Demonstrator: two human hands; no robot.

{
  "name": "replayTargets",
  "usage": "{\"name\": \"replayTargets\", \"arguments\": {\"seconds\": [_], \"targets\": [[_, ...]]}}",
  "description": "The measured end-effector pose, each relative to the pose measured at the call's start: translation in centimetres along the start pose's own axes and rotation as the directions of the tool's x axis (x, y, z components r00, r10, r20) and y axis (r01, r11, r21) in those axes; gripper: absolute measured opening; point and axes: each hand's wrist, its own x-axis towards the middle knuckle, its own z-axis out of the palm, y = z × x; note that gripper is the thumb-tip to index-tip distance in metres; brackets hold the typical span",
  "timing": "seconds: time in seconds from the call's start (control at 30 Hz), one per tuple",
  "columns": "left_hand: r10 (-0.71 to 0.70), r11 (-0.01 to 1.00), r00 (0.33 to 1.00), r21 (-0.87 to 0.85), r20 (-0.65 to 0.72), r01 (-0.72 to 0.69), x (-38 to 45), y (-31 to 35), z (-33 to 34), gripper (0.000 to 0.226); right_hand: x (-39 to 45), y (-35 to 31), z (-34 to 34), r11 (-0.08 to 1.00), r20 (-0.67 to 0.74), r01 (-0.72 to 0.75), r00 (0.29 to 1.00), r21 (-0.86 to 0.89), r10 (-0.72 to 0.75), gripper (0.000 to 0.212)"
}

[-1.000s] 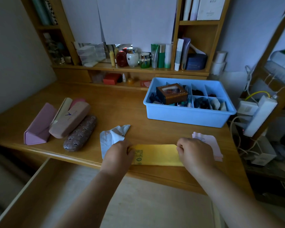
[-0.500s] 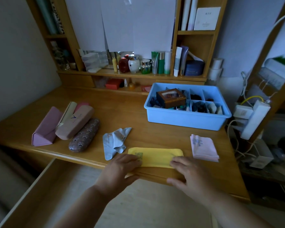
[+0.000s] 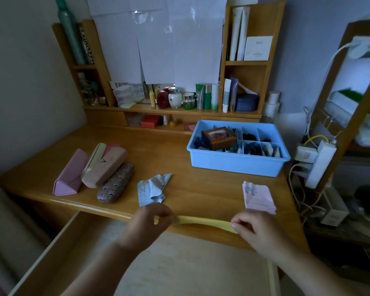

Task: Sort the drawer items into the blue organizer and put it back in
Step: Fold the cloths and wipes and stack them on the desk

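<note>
A folded yellow cloth (image 3: 203,221) stretches between my hands just above the desk's front edge. My left hand (image 3: 150,225) pinches its left end and my right hand (image 3: 254,229) pinches its right end. The blue organizer (image 3: 235,162) stands at the back right of the desk, its compartments holding a brown box (image 3: 219,137) and several small dark items. A crumpled light-blue cloth (image 3: 152,189) lies left of centre and a folded pink cloth (image 3: 257,197) lies at the right. The open drawer (image 3: 58,246) is below my arms.
Several glasses cases (image 3: 103,169) lie at the left of the desk, the purple triangular case (image 3: 69,174) outermost. Bottles and jars line the back shelf (image 3: 179,110). A white power strip (image 3: 320,163) and cables hang off the desk's right side.
My hands went from pressing flat on the yellow cloth to pinching its two ends and lifting it off the desk. The head camera tilted up.
</note>
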Motion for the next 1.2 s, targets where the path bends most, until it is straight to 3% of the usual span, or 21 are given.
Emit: {"name": "replayTargets", "arguments": {"seconds": [0.13, 0.2, 0.3, 0.4, 0.57, 0.8, 1.03, 1.2], "targets": [[-0.286, 0.910, 0.957, -0.325, -0.047, 0.256, 0.4, 0.9, -0.2, 0.010, 0.6, -1.1, -1.6, 0.900, 0.099, -0.275, 0.961, 0.337, 0.257, 0.013], [-0.367, 0.867, 0.922, -0.406, -0.125, 0.290, 0.5, 1.8, 0.5, 0.011, 0.8, -2.1, -1.2, 0.798, 0.138, -0.386, 0.920, 0.463, 0.365, 0.013], [-0.318, 0.912, 0.921, -0.338, -0.225, 0.232, 0.2, 4.4, 2.1, 0.017, 1.2, -3.8, -0.3, 0.654, 0.191, -0.467, 0.873, 0.596, 0.449, 0.012], [-0.261, 0.934, 0.938, -0.305, -0.227, 0.186, -0.3, 6.8, 3.9, 0.023, 1.5, -5.3, 0.5, 0.548, 0.247, -0.495, 0.851, 0.674, 0.464, 0.014], [-0.259, 0.920, 0.944, -0.351, -0.203, 0.177, -1.4, 8.7, 5.7, 0.015, 1.5, -6.1, 1.0, 0.565, 0.189, -0.476, 0.851, 0.674, 0.490, 0.018], [-0.197, 0.949, 0.956, -0.287, -0.216, 0.131, -1.9, 9.1, 6.3, 0.011, 1.3, -6.3, 1.0, 0.541, 0.181, -0.468, 0.848, 0.699, 0.499, 0.020], [-0.144, 0.976, 0.921, -0.203, -0.362, 0.073, -1.5, 8.9, 5.5, 0.010, 1.3, -5.9, 0.6, 0.540, 0.176, -0.474, 0.841, 0.695, 0.511, 0.017], [-0.101, 0.986, 0.955, -0.155, -0.280, 0.059, -1.7, 9.2, 5.8, 0.012, 1.4, -5.9, 0.8, 0.536, 0.197, -0.478, 0.845, 0.696, 0.498, 0.016]]}}
